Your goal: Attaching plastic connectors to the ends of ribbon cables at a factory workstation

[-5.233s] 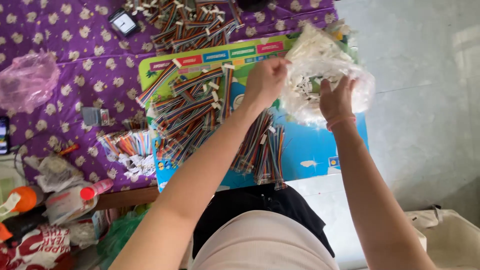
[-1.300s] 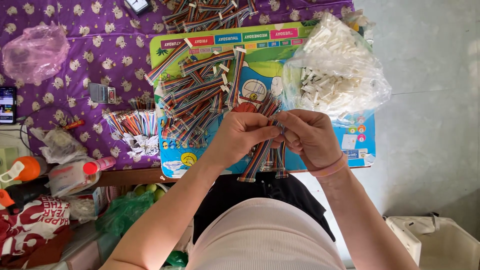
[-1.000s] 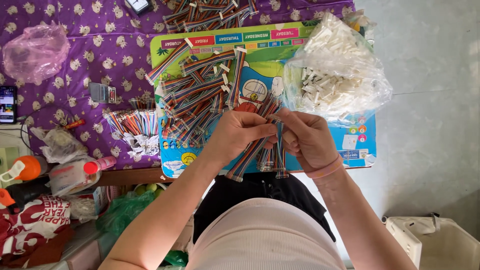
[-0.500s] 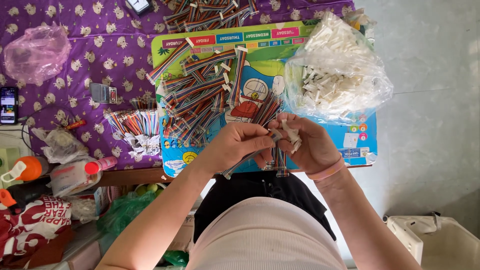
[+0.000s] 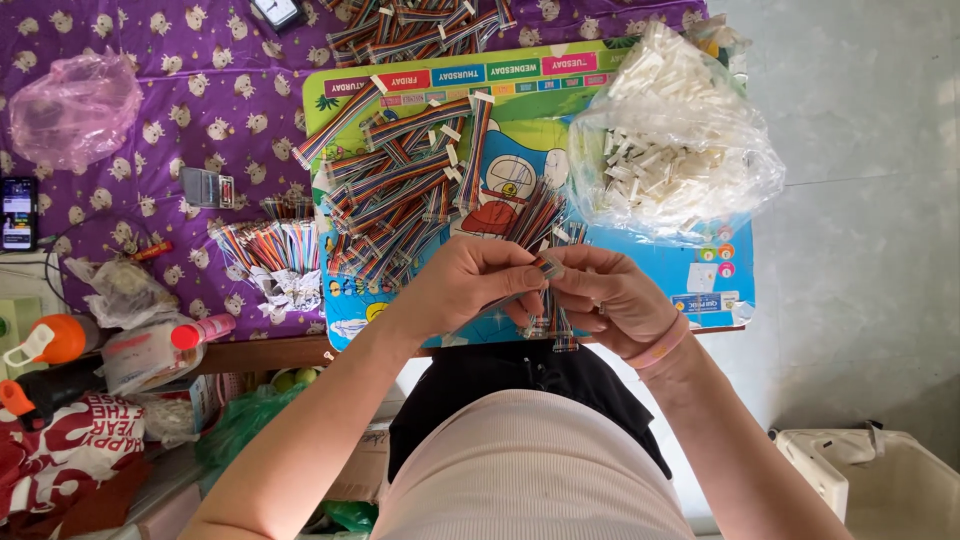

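Note:
My left hand (image 5: 470, 283) and my right hand (image 5: 605, 298) meet over the near edge of a colourful board (image 5: 650, 270). Together they pinch one multicoloured ribbon cable (image 5: 548, 268), with a small white connector between the fingertips. Just beyond the hands lies a loose bunch of cables (image 5: 540, 215). A larger heap of ribbon cables with white ends (image 5: 400, 195) covers the left half of the board. A clear plastic bag of white connectors (image 5: 675, 150) sits to the right of the hands.
A purple patterned cloth (image 5: 150, 150) covers the table. On it lie more cables (image 5: 410, 25) at the far edge, a cut bundle (image 5: 270, 250), a pink bag (image 5: 75, 105), a phone (image 5: 17, 213) and bottles (image 5: 150, 345). A white bin (image 5: 870, 480) stands on the floor.
My right hand came back from the connector bag. Both hands now work close together on one cable near the board's front edge and have barely shifted in the last second.

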